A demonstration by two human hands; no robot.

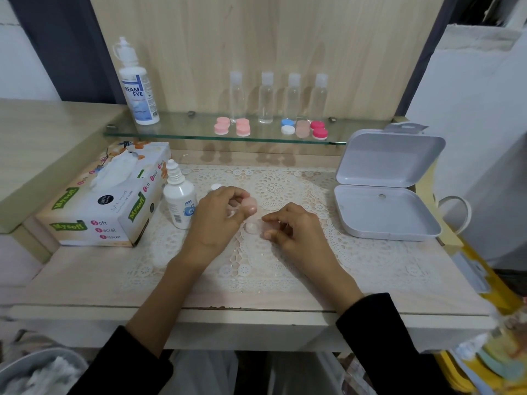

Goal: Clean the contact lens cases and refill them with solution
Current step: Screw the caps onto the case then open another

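Head view. Glass shelf (171,134): one large solution bottle (139,92) marked "DREAM EYE", four clear capped bottles (265,98), contents unclear, and five closed lens cases (243,127).

Lace mat (285,269): one small dropper bottle (179,196), one tissue box (105,201) reading "Mysoft Soft Facial Tissue", one open grey box (387,212).

Left hand (225,212) pinches a pale lid (250,205). An open lens case (252,227) lies on the mat between the hands. Right hand (293,228) has curled fingertips at the case; grip cannot be determined.

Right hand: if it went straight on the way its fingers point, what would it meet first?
Likely the small pale case on the mat, just off the right hand fingertips. It may already touch it, as depth is unclear. Beyond that sits the left hand, holding a pink cap.
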